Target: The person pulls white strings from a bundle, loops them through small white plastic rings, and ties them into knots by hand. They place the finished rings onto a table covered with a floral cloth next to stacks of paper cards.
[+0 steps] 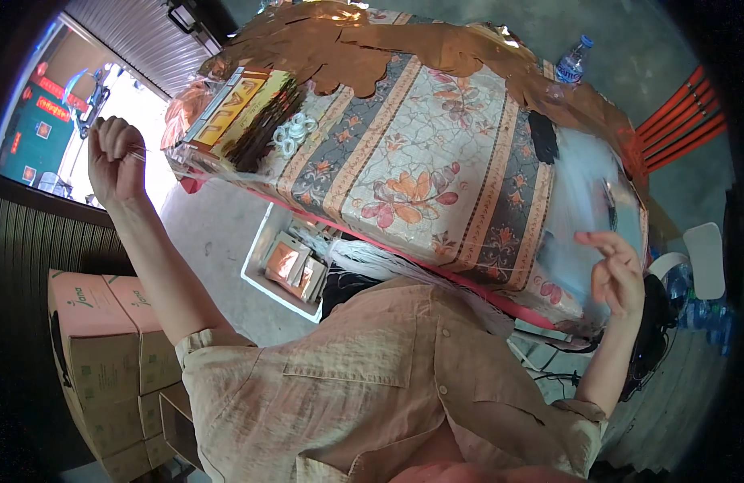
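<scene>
My left hand (118,161) is raised off the table's left end, closed in a fist. Thin pale strands (140,153) show at its fingers. My right hand (617,274) hovers over the table's right end, index finger stretched out and other fingers bent, with nothing visible in it. Near it lies a heap of translucent whitish film (581,209) and a black strip (542,137). A bundle of white strands (372,259) hangs along the near table edge by my lap. White rings (294,133) lie beside a yellow box (247,121) with dark brown strips at its side.
A flowered cloth (420,153) covers the table; shiny copper-brown sheeting (323,48) lines its far edge. A water bottle (575,60) stands there. Below is a white bin (263,274) with copper-coloured packets. Cartons (106,354) are stacked left; a red-orange chair (686,117) stands right.
</scene>
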### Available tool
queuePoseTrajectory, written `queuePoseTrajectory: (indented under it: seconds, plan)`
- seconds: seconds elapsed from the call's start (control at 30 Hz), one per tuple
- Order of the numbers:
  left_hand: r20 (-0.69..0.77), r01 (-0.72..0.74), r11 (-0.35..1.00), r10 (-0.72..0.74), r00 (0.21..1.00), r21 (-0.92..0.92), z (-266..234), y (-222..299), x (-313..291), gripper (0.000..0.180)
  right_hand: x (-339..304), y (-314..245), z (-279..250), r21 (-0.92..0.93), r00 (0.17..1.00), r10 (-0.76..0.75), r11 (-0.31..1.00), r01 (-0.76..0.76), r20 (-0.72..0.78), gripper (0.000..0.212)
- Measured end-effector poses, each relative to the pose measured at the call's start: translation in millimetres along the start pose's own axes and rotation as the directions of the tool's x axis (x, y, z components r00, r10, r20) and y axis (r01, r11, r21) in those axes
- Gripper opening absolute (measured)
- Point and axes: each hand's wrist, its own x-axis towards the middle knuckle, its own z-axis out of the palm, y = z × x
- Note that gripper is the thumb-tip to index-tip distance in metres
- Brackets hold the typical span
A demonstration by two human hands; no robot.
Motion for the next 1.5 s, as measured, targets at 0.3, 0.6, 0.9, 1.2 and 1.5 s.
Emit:
queuePoseTrajectory:
  seconds: [0.3,0.6,0.9,1.2,1.5]
  plan:
    - [-0.193,0.446,0.309,-0.599,0.777,0.840,29.2,-209.8,-62.0,0.024,50.2,39.8,69.5,-0.398,0.997,-0.073,0.915,0.070,0.008,0.014]
    - [0.060,0.296,0.341,-0.739,0.671,0.892,23.3,-286.9,-70.0,0.023,96.9,70.8,95.5,-0.428,0.943,-0.021,0.888,0.171,0.333,0.020]
    - [0.009,0.031,0.049,-0.661,0.750,0.998,34.4,-312.1,-88.0,0.009,90.4,76.8,81.3,-0.271,0.878,-0.466,0.836,0.477,0.107,0.017]
    - [0.301,-0.180,0.243,-0.707,0.640,0.953,35.4,-325.7,-85.9,0.010,62.2,59.9,64.5,-0.147,0.976,-0.182,0.969,0.199,0.121,0.013]
    - [0.195,0.047,0.272,-0.788,0.584,0.961,41.4,-331.5,-72.3,0.017,67.5,45.7,61.7,-0.162,0.964,-0.265,0.951,0.264,0.012,0.008]
